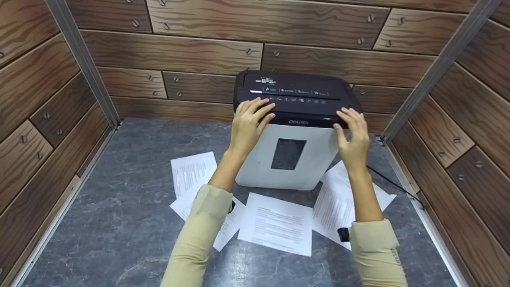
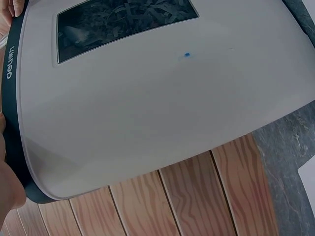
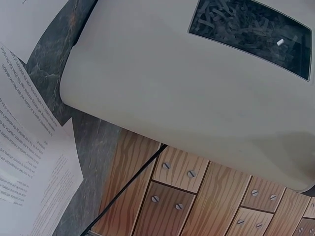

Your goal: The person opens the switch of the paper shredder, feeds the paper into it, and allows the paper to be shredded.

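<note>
Presumably for balance, the two hands sit on either side of the lid (image 1: 306,107): left hand (image 1: 249,122) over its near left edge, right hand (image 1: 354,134) at its near right corner. Both are loosely spread, fingers gently bent on top, thumbs apart, wrapped round nothing — how hard they press I cannot tell. The shredder (image 1: 255,159) stands below and between them, window (image 1: 289,154) facing the person, likely so the scraps (image 3: 231,22) inside show. Sheets (image 1: 277,225) fan out nearer the person than the grip — probably for easy reach. The cord (image 1: 398,186) trails out below the right hand.
</note>
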{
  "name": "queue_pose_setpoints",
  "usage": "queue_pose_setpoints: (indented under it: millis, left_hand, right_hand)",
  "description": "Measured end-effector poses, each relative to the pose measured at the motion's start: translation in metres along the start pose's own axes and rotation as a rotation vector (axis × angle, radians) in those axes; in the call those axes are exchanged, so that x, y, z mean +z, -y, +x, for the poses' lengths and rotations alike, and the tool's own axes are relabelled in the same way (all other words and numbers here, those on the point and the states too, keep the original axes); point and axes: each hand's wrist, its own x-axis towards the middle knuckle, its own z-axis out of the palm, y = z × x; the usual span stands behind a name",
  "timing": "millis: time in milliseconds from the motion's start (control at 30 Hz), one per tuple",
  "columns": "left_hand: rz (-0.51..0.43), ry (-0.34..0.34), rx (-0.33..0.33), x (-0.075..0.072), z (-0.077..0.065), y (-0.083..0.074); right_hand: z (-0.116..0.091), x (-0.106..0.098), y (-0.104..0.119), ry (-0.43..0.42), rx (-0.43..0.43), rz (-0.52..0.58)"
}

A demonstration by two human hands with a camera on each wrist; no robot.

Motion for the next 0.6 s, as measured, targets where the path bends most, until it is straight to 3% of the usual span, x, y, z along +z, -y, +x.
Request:
queue_pose_setpoints:
  millis: [600]
  left_hand:
    - [-0.011,-0.019,0.001,0.0014,-0.0017,0.0005]
  right_hand:
    - [-0.0016,0.0013,-0.0006,-0.004,0.006,0.010]
